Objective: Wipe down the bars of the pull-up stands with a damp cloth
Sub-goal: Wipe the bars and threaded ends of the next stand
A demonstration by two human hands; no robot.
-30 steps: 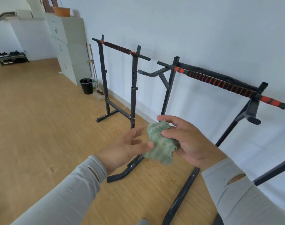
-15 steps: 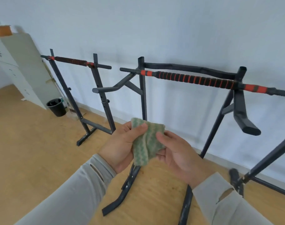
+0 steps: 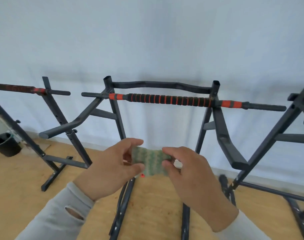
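A small green and white patterned cloth is stretched between my two hands, low in the middle of the view. My left hand pinches its left edge and my right hand pinches its right edge. Straight ahead stands a black pull-up stand with a red and black padded top bar, well above and behind the cloth. A second stand's bar shows at the left, and part of a third stand at the right.
A white wall runs behind the stands. The floor is light wood. A black bin sits at the far left by the wall. The stands' foot rails lie on the floor just below my hands. Dip handles jut toward me.
The view has swung right, so the middle stand now faces me. My left hand took hold of the cloth, and both hands have pulled it out flat between them.
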